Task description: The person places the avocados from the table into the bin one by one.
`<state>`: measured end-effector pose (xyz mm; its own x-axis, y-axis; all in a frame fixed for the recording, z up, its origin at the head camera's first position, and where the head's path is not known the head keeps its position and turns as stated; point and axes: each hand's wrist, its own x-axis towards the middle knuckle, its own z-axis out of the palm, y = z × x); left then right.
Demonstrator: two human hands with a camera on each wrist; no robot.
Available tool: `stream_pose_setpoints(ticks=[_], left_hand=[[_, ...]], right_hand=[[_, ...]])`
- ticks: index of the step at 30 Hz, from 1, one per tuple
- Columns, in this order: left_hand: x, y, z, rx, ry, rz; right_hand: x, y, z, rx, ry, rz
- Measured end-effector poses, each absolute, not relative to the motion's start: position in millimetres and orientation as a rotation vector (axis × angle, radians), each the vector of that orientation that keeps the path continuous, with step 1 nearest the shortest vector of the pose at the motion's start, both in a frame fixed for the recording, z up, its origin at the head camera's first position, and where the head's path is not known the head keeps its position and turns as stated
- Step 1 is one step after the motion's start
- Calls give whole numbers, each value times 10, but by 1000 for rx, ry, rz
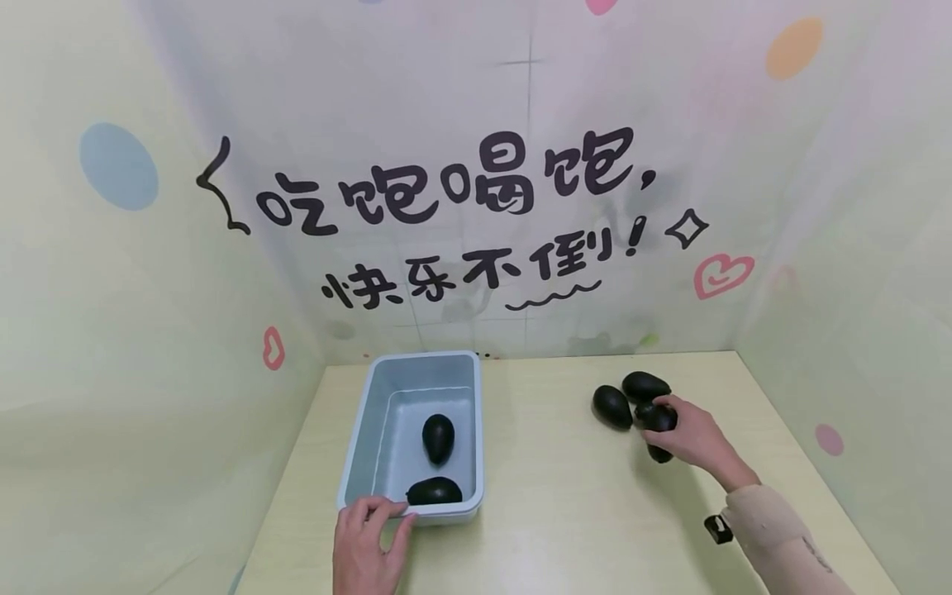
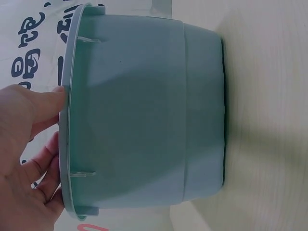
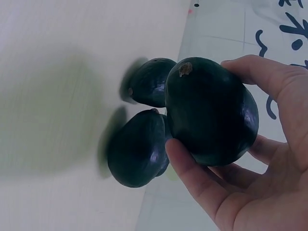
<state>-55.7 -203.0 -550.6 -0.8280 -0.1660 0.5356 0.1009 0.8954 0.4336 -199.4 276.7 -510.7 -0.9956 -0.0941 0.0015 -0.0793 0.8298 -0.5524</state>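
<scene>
In the head view my right hand (image 1: 697, 436) holds a dark, glossy avocado (image 1: 658, 416) at the right of the table. The right wrist view shows this avocado (image 3: 211, 115) between thumb and fingers, stem scar visible. Close about it lie other avocados: one at the left (image 1: 611, 407), one behind (image 1: 645, 386) and one partly hidden below the hand (image 1: 659, 454). My left hand (image 1: 368, 545) grips the near rim of a light blue plastic bin (image 1: 478, 438). Inside the bin are two avocados, one in the middle (image 1: 438, 439) and one against the near wall (image 1: 435, 492).
The bin stands on the left of a pale wood-grain table (image 1: 543, 471). A printed backdrop (image 1: 476, 83) with dark lettering rises behind the table and along both sides. A small black piece (image 1: 718, 529) sits by the right sleeve (image 1: 773, 529).
</scene>
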Motion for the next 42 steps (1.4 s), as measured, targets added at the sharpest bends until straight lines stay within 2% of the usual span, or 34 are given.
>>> stream_pose_setpoints(ticks=[42], left_hand=[[-571,-2040,-5557,-11,-2395,-584]], right_hand=[[-1955,2427,-4927,-248,3009,-941]])
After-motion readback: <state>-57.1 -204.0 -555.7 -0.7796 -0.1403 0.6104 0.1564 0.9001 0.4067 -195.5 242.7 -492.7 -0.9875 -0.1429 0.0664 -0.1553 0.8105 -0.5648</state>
